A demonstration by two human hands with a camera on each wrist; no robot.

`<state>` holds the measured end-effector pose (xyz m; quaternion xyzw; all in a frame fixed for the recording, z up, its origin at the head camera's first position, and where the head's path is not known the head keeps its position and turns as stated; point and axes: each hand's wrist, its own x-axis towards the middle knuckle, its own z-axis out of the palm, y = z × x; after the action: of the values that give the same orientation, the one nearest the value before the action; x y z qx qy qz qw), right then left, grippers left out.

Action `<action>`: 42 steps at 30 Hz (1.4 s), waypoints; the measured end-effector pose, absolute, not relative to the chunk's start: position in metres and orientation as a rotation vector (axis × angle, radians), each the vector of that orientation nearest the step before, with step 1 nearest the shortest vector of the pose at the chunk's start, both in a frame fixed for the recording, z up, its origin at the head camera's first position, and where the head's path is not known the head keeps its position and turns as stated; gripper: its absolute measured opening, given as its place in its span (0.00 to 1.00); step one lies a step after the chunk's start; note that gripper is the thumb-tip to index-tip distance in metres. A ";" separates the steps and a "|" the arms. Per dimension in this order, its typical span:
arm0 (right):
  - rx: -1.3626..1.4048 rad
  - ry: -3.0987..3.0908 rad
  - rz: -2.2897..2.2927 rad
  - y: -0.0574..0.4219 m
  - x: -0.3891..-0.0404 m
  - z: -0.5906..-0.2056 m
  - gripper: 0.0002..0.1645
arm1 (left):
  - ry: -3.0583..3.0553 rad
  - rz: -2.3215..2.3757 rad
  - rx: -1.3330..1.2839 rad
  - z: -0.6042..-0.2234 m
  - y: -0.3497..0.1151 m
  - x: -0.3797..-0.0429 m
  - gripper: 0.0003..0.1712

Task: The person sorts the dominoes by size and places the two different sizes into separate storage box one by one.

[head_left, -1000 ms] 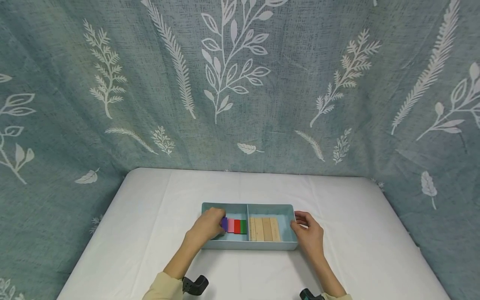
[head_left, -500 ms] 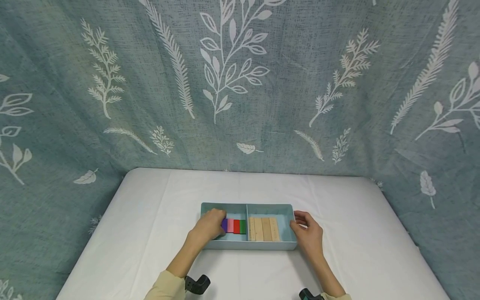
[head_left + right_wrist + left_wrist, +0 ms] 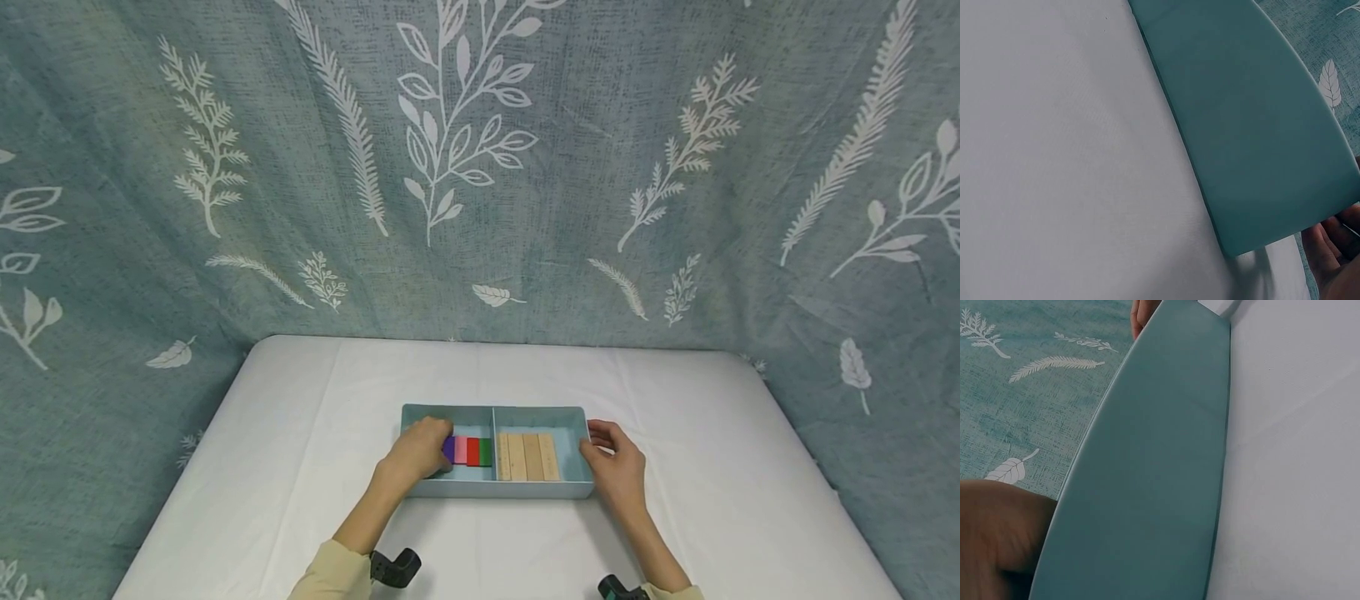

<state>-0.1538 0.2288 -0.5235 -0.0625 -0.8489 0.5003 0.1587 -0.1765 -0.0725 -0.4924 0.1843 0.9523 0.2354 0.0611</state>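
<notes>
A shallow blue-green two-compartment box point(image 3: 517, 490) stands on the white-covered table. My left hand point(image 3: 420, 448) reaches over its left end, finger and thumb pinching the purple block point(image 3: 448, 449) at its far and near ends. Beside that block, in a row, lie a pink block point(image 3: 461, 450), a red block point(image 3: 472, 452) and a green block point(image 3: 485, 452). My right hand point(image 3: 618, 467) holds the box's right end wall, thumb at the rim and fingers outside. Both wrist views show mainly the box's front wall point(image 3: 1147, 456); the left fingertips are hidden there.
Several plain wooden blocks point(image 3: 528, 457) lie side by side in the right compartment, against the divider point(image 3: 494, 417). White cloth point(image 3: 360, 375) covers the table around the box. A patterned green-blue curtain point(image 3: 555, 275) hangs behind the table and along its sides.
</notes>
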 end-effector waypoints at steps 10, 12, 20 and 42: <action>-0.183 -2.425 1.444 0.230 -0.156 -0.524 0.18 | 2.881 0.690 0.542 -0.494 -0.070 -0.178 0.23; -0.182 -2.428 1.438 0.230 -0.155 -0.524 0.18 | 2.882 0.684 0.544 -0.494 -0.070 -0.178 0.23; -0.185 -2.429 1.434 0.230 -0.155 -0.525 0.18 | 2.875 0.692 0.550 -0.487 -0.068 -0.174 0.23; -0.171 -2.425 1.442 0.231 -0.155 -0.526 0.18 | 2.867 0.664 0.556 -0.488 -0.071 -0.171 0.25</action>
<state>-0.1554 0.2313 -0.5263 -0.0598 -0.8474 0.5038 0.1567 -0.1712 -0.0708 -0.4883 0.1852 0.9547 0.2212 0.0733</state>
